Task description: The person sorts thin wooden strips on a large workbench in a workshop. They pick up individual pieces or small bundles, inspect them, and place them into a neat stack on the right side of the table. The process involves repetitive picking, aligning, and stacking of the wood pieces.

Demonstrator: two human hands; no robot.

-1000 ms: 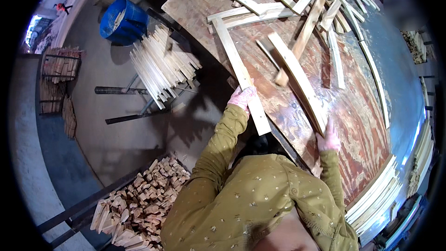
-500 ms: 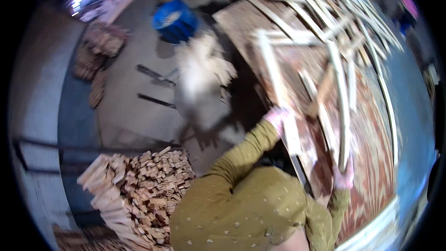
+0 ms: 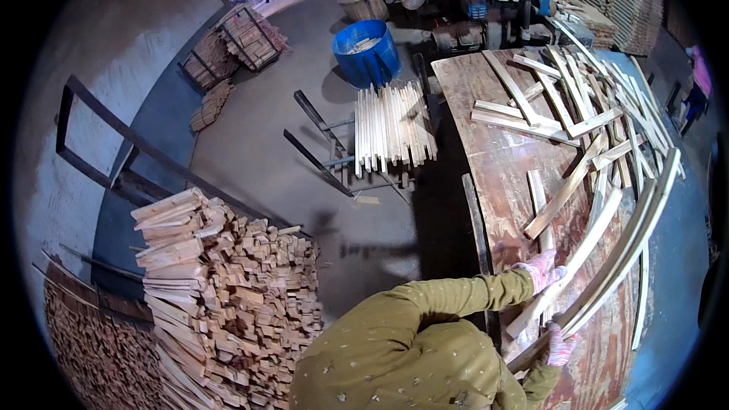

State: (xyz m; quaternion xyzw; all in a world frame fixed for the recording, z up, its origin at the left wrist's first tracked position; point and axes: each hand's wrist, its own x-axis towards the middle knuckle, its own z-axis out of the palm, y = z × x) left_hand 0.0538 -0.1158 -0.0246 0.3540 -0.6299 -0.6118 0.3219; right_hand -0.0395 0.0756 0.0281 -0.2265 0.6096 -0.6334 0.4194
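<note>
Pink-gloved, the left hand grips a pale strip; the right hand holds longer strips, whose one-o'clock ends could snag loose slats if swung.

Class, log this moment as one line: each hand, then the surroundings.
left hand: at pale strip | right hand: holding long strips | tabletop: scattered strips | floor: blue bin

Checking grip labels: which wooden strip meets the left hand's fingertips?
The pale strip just left of the longer strips: the left hand touches it, while the right hand holds those.
</note>
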